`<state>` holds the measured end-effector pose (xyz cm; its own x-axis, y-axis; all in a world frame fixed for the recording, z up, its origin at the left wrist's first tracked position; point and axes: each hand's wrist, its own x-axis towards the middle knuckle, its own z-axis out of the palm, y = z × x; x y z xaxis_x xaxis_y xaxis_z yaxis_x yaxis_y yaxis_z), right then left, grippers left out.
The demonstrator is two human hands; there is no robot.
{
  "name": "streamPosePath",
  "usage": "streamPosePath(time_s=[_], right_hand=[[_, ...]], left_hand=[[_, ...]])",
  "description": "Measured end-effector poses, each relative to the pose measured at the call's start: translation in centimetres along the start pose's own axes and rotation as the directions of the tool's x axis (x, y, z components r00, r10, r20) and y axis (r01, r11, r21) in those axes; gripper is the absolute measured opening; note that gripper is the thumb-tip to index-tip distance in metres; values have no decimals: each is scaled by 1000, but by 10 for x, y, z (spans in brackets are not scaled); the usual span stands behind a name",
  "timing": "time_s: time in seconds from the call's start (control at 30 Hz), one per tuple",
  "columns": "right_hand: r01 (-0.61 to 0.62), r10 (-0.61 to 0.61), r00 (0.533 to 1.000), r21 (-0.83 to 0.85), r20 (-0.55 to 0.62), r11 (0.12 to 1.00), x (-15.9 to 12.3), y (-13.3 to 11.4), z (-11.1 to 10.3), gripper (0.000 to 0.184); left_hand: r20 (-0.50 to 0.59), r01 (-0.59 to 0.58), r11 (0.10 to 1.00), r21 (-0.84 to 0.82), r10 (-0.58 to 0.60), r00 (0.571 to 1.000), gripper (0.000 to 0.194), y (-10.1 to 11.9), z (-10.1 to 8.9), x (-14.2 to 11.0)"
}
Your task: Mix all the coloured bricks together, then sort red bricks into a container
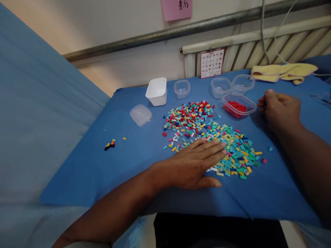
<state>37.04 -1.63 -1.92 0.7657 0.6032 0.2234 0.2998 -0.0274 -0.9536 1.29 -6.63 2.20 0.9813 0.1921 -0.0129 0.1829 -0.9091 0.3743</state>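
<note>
My left hand (198,162) lies flat, fingers stretched out, over the near edge of a pile of small toy building bricks (236,148) in turquoise, yellow, green and blue. Behind it spreads a second, mixed pile with many red bricks (190,119). A clear plastic tub (249,108) holding red bricks (236,106) stands at the right of the piles. Right beside its rim is my right hand (280,108), with fingers curled and pressed together. Whatever those fingers hold, if anything, is hidden, and whether they touch the tub I cannot tell.
At the back stand a white tub (157,91) and clear tubs (182,89), with a clear lid (141,115) nearer. A few black, orange and yellow bricks (110,145) lie left. A yellow cloth (283,71) lies back right, before the radiator (248,44).
</note>
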Motion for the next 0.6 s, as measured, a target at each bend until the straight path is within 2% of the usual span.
streamPosePath(time_s=[0.13,0.27,0.37,0.43,0.5,0.6], right_hand=[[-7,7,1000,16,4,1000,1,2,1,36],[17,-17,1000,0,-17,1000,5,8,0,35],[91,-89,994,31,-61,995,8,8,-5,37],[185,-181,980,38,-77,982,6,2,-11,38],[314,-313,948,16,-52,949,-2,-8,-16,40],[542,-538,840,-41,73,840,-25,-25,-19,45]], left_hand=[[-21,-26,999,41,27,999,86,0,7,6],[16,55,996,72,-57,998,93,-3,12,18],[9,124,986,115,-126,992,97,-1,16,27],[-36,136,977,164,-132,991,98,3,18,30],[-81,115,969,218,-99,992,97,7,19,32],[-79,67,963,262,-48,996,92,11,19,33]])
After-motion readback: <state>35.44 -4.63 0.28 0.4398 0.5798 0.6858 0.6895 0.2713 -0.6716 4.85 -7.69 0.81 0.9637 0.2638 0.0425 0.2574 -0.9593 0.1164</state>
